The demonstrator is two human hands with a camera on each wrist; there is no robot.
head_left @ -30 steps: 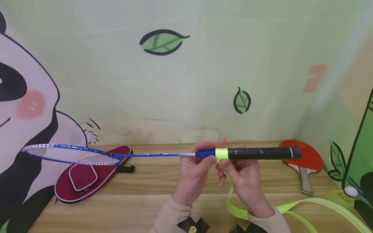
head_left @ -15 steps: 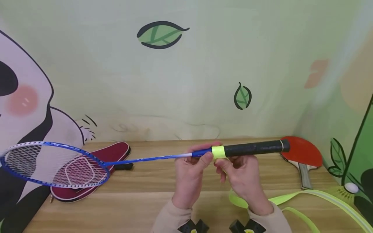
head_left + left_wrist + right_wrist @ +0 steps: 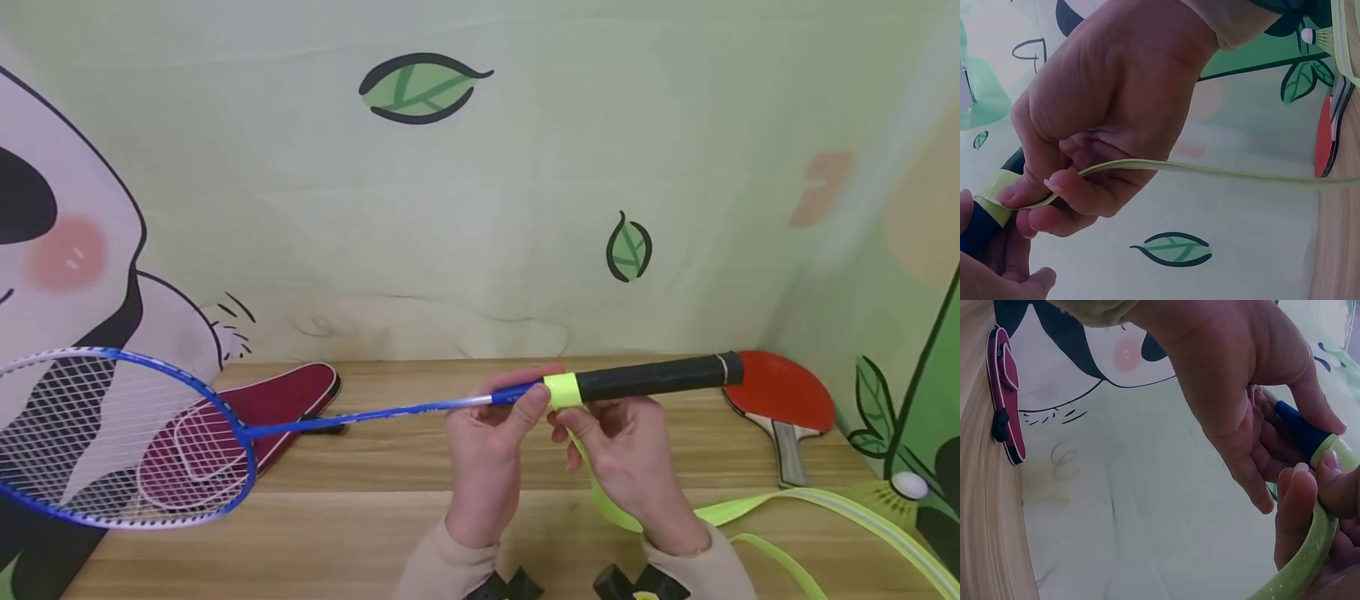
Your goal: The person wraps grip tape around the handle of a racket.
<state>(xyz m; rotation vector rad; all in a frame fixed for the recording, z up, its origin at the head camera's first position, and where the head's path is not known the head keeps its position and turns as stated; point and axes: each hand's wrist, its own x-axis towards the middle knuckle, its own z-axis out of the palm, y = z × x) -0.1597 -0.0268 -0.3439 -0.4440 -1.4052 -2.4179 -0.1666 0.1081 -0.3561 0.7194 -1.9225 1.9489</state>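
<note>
A blue and white badminton racket point(image 3: 417, 409) is held above the table, its strung head to the left and its black handle to the right. My left hand point(image 3: 486, 467) grips it at the blue cone point(image 3: 1297, 428), thumb in front. Neon-yellow grip tape point(image 3: 562, 389) is wrapped around the handle just beside the cone. With thumb and fingers, my right hand point(image 3: 633, 462) pinches the tape strip point(image 3: 1141, 164) close to the wrapped part. From there the loose strip hangs down, passes behind the right wrist and trails off to the right.
A dark red paddle case point(image 3: 288, 400) lies at the table's back left, partly behind the racket head. At the back right are a red table tennis paddle point(image 3: 783, 392) and a yellow shuttlecock point(image 3: 900, 492). A printed cloth backdrop point(image 3: 525, 167) stands behind the wooden table point(image 3: 360, 533).
The racket's head has swung down and towards me, showing its strings more fully, while the handle end has tilted up. Both hands keep their hold on the racket and tape.
</note>
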